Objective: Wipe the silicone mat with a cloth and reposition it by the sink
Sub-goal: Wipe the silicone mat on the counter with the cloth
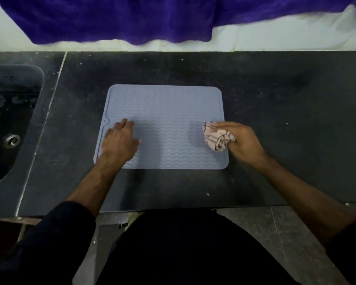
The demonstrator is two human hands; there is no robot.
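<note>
Two hands work on the mat; the right hand point(239, 140) grasps a bunched striped cloth point(217, 137), fingers curled round it, at the mat's right edge; the left hand point(119, 140) lies released, fingers spread flat on the mat's near-left part; the blue-grey mat point(164, 120) lies flat in the middle of the dark tabletop point(275, 95); a sink point(10, 120) sits at the left, apart from the mat; a purple fabric point(132, 17) hangs at the far side.
</note>
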